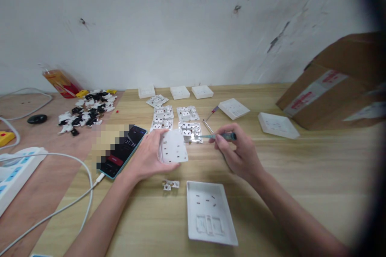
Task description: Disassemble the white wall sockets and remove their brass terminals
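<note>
My left hand point(150, 156) grips a white socket faceplate point(174, 147), holding it just above the wooden table point(301, 168). My right hand point(238, 150) is closed around a small screwdriver with a teal handle point(223, 136); its tip points left toward an opened socket module point(190, 132) lying on the table. Below my hands lies a white socket cover point(209, 213), inside face up, and a small loose socket part point(170, 184) beside it.
Several socket modules and covers point(179, 92) lie in rows toward the wall. A second screwdriver point(210, 114) lies among them. A phone point(122, 151) on a white cable sits left, a pile of black and white parts point(87, 110) farther left, a cardboard box point(334, 84) right.
</note>
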A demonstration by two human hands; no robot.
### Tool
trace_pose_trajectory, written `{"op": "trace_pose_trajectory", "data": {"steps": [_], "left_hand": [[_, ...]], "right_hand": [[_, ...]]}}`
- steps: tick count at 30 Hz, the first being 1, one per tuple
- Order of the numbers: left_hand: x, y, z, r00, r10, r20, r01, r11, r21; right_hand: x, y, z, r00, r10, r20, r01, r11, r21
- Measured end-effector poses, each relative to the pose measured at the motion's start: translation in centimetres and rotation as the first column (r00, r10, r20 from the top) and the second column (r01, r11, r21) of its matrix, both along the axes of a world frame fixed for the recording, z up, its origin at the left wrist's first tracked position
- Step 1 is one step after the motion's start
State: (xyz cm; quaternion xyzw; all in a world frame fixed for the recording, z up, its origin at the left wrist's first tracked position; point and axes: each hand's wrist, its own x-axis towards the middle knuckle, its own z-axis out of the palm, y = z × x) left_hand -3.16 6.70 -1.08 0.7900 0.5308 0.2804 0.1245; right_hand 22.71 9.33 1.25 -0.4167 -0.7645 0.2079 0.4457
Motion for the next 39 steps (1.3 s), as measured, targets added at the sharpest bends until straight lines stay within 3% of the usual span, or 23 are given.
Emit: {"op": "trace_pose_trajectory", "data": {"steps": [6, 11, 13, 16, 20, 24, 27, 31, 35, 39], "left_hand": [[-1.3, -0.7, 0.8, 0.987, 0.093, 0.132, -0.08, 0.991, -0.106], [-1.7, -0.9, 1.4, 0.941, 0.128, 0.313, -0.118, 0.992, -0.05], [-1.5, -1.1, 1.7, 0.907, 0.121, 0.404, -0.12, 0.992, -0.027], [-0.7, -1.4, 2.2, 0.865, 0.082, 0.494, -0.076, 0.997, -0.032], [1.8, -1.7, 2.7, 0.846, 0.003, 0.533, 0.009, 1.0, -0.021], [5.3, -1.5, 2.2, 0.886, -0.038, 0.463, 0.08, 0.994, -0.071], [7.5, -1.0, 1.4, 0.929, -0.028, 0.37, 0.069, 0.993, -0.098], [9.3, -0.4, 0.8, 0.973, 0.063, 0.22, -0.027, 0.986, -0.166], [10.4, -0.2, 0.9, 0.993, 0.104, 0.056, -0.098, 0.989, -0.107], [11.2, -0.2, 0.4, 0.992, 0.093, -0.084, -0.095, 0.995, -0.011]], "right_hand": [[0.9, 0.4, 0.3, 0.995, 0.052, 0.091, -0.048, 0.998, -0.043], [2.3, -0.4, 0.2, 0.959, 0.075, 0.272, -0.066, 0.997, -0.043], [3.9, -0.9, -0.1, 0.956, 0.043, 0.291, -0.036, 0.999, -0.029], [7.6, -1.4, -1.0, 0.96, -0.123, 0.251, 0.113, 0.992, 0.053], [12.9, -1.9, -3.2, 0.84, -0.306, 0.447, 0.312, 0.948, 0.062], [15.7, -2.3, -4.5, 0.73, -0.257, 0.633, 0.281, 0.958, 0.065], [15.0, -2.5, -3.8, 0.723, -0.257, 0.641, 0.217, 0.966, 0.142], [10.9, -2.8, -2.5, 0.763, -0.253, 0.595, 0.169, 0.966, 0.194], [6.6, -2.4, -2.1, 0.654, -0.272, 0.706, 0.203, 0.962, 0.182], [5.9, -1.4, -2.2, 0.607, -0.299, 0.737, 0.272, 0.949, 0.161]]}}
